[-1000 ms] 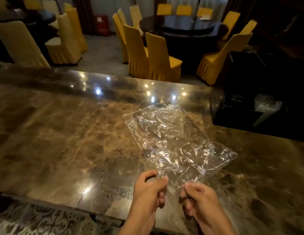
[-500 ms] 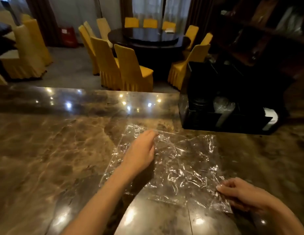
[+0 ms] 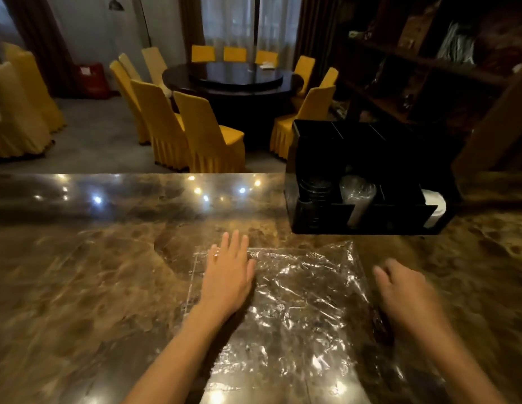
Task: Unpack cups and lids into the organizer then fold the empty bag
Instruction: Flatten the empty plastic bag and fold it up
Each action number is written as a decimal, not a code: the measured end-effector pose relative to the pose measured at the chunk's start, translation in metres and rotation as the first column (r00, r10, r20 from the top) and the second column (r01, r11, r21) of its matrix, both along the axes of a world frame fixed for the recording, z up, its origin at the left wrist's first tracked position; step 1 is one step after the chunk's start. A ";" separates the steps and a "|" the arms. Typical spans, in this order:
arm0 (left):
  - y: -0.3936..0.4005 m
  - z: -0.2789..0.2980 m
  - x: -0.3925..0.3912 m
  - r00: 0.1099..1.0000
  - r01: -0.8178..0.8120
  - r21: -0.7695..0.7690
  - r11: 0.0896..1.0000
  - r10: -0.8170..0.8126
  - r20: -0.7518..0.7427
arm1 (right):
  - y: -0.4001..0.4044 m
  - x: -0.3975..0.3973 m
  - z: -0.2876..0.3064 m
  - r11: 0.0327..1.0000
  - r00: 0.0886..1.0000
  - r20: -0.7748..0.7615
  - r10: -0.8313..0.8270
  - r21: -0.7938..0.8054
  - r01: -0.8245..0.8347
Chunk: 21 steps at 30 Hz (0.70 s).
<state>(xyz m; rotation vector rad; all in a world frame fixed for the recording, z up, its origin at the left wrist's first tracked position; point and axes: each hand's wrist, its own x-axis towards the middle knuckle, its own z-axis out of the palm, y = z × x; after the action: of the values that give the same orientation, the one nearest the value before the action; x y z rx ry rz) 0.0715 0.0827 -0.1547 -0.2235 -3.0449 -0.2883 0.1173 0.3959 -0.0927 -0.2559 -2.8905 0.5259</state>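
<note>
A clear, crinkled plastic bag (image 3: 300, 304) lies spread flat on the brown marble counter (image 3: 87, 287). My left hand (image 3: 229, 275) rests palm down on the bag's left part, fingers spread. At the bag's right edge my right hand (image 3: 405, 290) hovers, blurred, with loosely curled fingers that hold nothing. Behind the bag, on the right, stands the black organizer (image 3: 367, 217). It holds a stack of dark lids (image 3: 315, 185) at the left, clear cups (image 3: 357, 196) lying in the middle slot, and a white item (image 3: 434, 205) at the right end.
The counter's far edge runs across the middle of the view. Beyond it are yellow-covered chairs (image 3: 204, 135) and a dark round table (image 3: 233, 80). Dark wooden shelves (image 3: 429, 68) rise behind the organizer on the right.
The bag went from being held up at one end by both hands to lying flat. My left hand slid outward over it; my right hand let go of the corner.
</note>
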 end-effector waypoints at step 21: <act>0.020 -0.018 0.023 0.992 -0.051 -0.156 0.987 0.067 0.103 | -0.035 -0.055 -0.076 0.953 0.936 0.290 0.199 0.166 -0.254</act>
<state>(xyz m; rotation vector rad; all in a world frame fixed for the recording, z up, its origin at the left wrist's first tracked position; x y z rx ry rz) 0.0948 0.1031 -0.1726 -0.1301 -3.1762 -0.0648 0.0622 0.3609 -0.1687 0.0458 -3.2332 0.2426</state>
